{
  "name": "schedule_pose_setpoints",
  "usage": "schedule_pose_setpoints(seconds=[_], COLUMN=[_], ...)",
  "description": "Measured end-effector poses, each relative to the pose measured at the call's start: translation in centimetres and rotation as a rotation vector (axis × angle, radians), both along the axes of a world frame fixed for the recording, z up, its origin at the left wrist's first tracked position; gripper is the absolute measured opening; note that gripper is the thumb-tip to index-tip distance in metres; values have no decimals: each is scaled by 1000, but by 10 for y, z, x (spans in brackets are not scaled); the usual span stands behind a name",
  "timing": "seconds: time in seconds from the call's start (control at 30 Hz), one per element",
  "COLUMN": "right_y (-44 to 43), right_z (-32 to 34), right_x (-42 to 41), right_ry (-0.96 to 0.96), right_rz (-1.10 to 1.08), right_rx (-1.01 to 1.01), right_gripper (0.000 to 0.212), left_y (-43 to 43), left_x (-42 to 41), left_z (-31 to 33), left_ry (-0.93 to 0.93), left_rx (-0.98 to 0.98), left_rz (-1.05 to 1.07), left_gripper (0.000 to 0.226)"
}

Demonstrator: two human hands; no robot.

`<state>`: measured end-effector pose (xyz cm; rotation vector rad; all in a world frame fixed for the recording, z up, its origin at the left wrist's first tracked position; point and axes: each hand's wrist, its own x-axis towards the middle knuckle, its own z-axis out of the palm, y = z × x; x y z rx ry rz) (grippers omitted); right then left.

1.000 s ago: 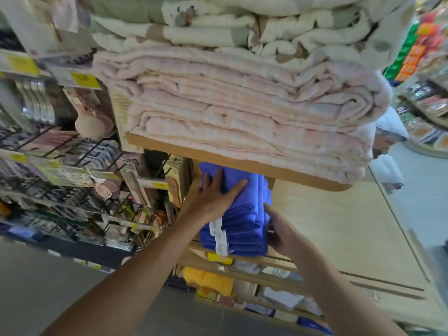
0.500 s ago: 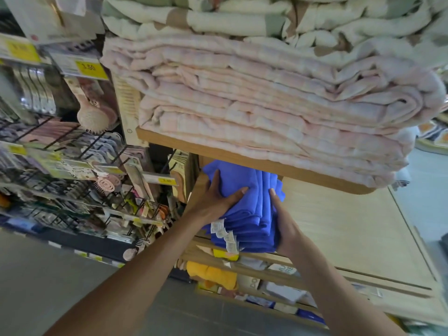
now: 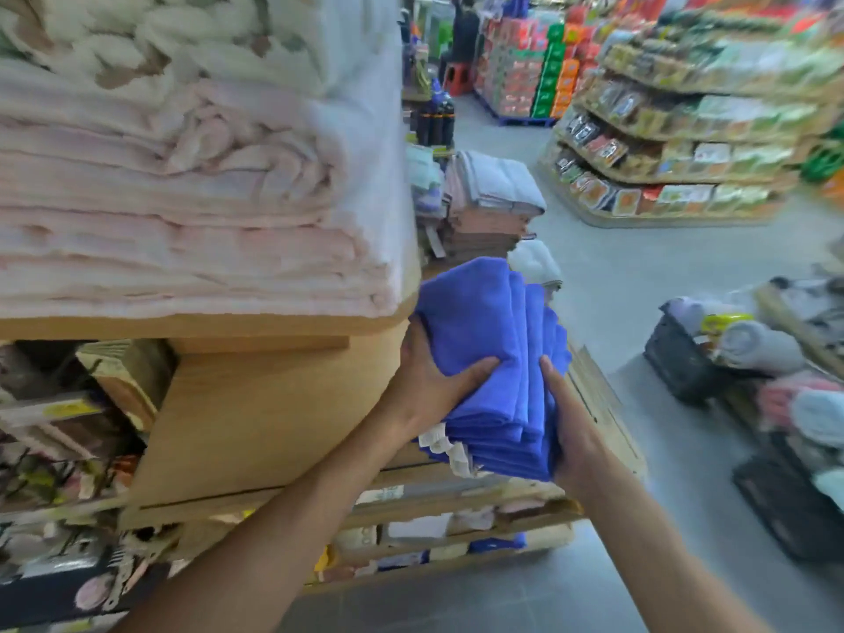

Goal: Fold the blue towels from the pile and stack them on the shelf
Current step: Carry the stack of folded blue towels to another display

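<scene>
We are holding folded blue towels between both hands, left hand clasping one side, thumb across the front, right hand gripping the other, fingers seemingly curling behind, shelf just beside our left fingers.

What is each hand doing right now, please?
Left hand: grips the blue towels.
Right hand: grips the same towels.

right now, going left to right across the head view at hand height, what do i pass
wooden shelf panel → left hand → blue towels → right hand → black crate
</scene>
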<state>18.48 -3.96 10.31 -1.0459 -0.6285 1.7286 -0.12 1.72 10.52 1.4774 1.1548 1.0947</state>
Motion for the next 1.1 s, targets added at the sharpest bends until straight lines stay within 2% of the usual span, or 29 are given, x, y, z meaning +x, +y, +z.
schedule_pose_setpoints(seconds=[0.17, 0.33, 0.43, 0.5, 0.6, 0.7, 0.77, 0.83, 0.97, 1.0, 1.1], right_y=[-54, -133, -176, -198, -217, -218, -209, -192, -140, -123, -76], right_z=[8, -4, -24, -44, -76, -109, -126, -138, -148, -148, -140], right_x=[147, 287, 349, 380, 412, 440, 461, 488, 554, 572, 622], right_ry=[15, 23, 8, -26, -44, -18, -22, -42, -68, -74, -93], right_rz=[-195, -367, -453, -512, -559, -570, -561, -555, -542, -539, -554], right_rx=[5, -21, -95, -133, -179, -194, -201, -218, -252, -253, -254], right_gripper=[69, 70, 76, 91, 102, 93, 77, 64, 51, 50, 70], left_y=[-25, -71, -100, -114, -126, -120, -108, -90, -40, -24, 25], left_x=[159, 316, 390, 428, 467, 496, 515, 540, 600, 616, 666], left_z=[16, 12, -10, -32, -64, -94, -110, -123, -137, -137, -128], left_ry=[-111, -115, -91, -72, -6, 55, 80, 77, 53, 47, 21], left_rx=[85, 98, 28, -44, -146, -219, -253, -275, -318, -324, -326], left_rz=[-190, -410, -535, -613, -660, -694, -720, -720, -707, -702, -691], left_gripper=[104, 96, 88, 85, 91, 92, 88, 89, 86, 84, 83])
